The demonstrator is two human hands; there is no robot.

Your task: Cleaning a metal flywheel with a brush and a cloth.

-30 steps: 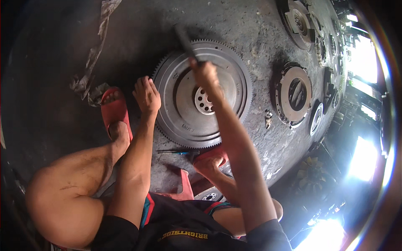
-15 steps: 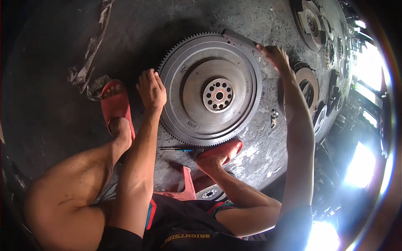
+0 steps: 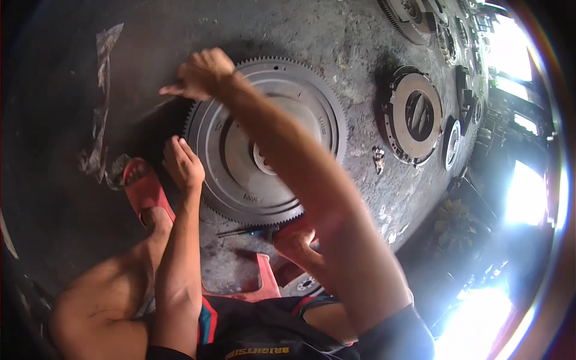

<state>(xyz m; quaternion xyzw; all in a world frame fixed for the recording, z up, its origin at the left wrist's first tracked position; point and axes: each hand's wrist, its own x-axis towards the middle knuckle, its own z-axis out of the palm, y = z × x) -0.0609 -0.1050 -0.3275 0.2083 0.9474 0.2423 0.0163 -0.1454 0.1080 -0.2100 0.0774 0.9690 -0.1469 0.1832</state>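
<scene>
A large toothed metal wheel lies flat on the concrete floor, face up, with no long axis. The left hand rests at its left rim, fingers together. The right hand crosses to the far-left rim, fingers curled around a blurred dark tool — its direction cannot be told.

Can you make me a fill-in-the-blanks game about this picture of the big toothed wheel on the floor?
1. The big grey toothed wheel lies flat on the concrete ____.
2. The left hand rests at the wheel's ____ edge.
3. The sandal on the left foot is ____.
4. The right hand is over the wheel's upper ____ rim.

Missing words: floor; left; red; left
</scene>
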